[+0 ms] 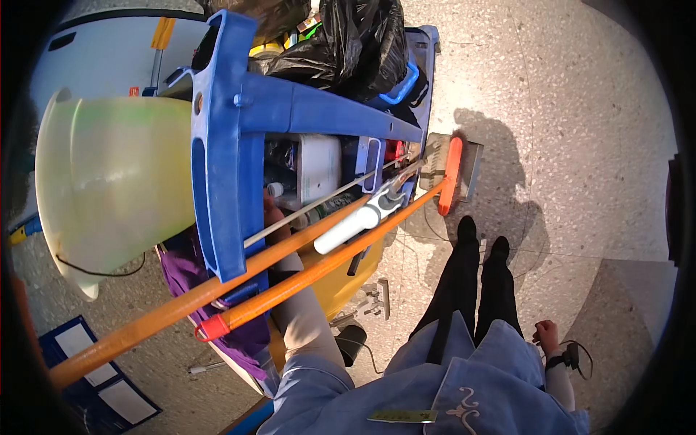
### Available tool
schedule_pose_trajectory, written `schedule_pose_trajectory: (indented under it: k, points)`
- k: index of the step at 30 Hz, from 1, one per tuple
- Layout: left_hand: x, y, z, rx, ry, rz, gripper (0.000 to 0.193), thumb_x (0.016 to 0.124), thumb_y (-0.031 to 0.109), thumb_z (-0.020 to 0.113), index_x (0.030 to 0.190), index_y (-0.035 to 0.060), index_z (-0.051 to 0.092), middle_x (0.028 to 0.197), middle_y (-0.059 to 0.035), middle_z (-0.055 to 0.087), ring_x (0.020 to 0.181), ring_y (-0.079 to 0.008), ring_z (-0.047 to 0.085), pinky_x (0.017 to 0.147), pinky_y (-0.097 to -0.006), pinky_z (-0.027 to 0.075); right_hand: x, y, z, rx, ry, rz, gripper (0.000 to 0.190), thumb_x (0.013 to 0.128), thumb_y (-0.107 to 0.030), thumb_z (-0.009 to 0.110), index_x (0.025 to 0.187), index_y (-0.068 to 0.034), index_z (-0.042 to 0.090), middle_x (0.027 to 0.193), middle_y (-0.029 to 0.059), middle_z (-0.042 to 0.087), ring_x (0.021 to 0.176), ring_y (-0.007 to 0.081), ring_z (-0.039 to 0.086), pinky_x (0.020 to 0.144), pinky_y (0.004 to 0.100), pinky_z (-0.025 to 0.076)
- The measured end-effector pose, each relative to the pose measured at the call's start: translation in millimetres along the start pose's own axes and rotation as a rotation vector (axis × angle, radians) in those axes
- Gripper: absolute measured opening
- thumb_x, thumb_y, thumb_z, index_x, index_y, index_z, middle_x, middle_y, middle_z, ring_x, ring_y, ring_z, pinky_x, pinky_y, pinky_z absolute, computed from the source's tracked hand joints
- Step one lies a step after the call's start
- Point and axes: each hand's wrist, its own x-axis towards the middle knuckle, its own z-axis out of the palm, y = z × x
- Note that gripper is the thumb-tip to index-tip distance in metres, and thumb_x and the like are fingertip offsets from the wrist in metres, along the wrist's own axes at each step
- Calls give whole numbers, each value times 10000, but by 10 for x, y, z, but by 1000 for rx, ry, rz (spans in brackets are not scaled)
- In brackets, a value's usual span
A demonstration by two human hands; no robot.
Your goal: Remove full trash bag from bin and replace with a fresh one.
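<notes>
My left arm reaches under orange poles into a blue plastic janitor's cart [225, 147]. My left hand [270, 209] is partly hidden behind the cart's frame, close to bottles and a white container [319, 168]; its grip cannot be made out. At my right side hangs my right hand [545, 333], fingers curled, nothing visible in it, with a black band on the wrist. An orange broom [450, 175] rests head-down by a dustpan [474, 171], its pole leaning along the cart. A white tool handle [348, 229] lies between the two orange poles.
Black garbage bags [348, 49] fill the cart's far end. A translucent yellowish bucket [122, 174] sticks out at the left, above a purple cloth [187, 261]. A yellow bag [348, 283] hangs beside the cart. On the speckled floor stands a small black container [350, 345].
</notes>
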Motion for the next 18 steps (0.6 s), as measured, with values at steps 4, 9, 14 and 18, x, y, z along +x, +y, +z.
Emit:
schedule_pose_trajectory:
  k: [4,9,14,18]
  points:
    - [-22,-74,79,-1,118,-115,272,789,148,579,998,-26,576,840,-117,609,760,-175,571,680,-281,473,26,14,-20,-19,17,36,162,820,-151,499,848,-3,559,573,87,564,422,158,551,348,264,407]
    - [-89,-121,244,-12,125,-233,312,767,127,595,1030,-35,553,875,-117,599,789,-181,566,698,-281,471,13,-134,30,-35,6,38,157,814,-141,510,853,1,564,577,83,566,436,153,553,364,268,415]
    - [-173,-89,300,-57,115,-332,360,745,107,612,1062,-43,530,911,-117,590,818,-187,561,716,-281,469,295,-122,17,-202,99,-356,150,787,-97,558,802,43,611,666,105,613,606,163,588,535,289,455]
    - [-64,80,83,94,-38,-353,372,774,90,606,1101,-47,492,910,-116,585,790,-171,555,722,-276,447,894,-603,132,-82,-69,-200,209,836,-179,524,747,2,579,555,63,550,439,127,520,369,269,392]
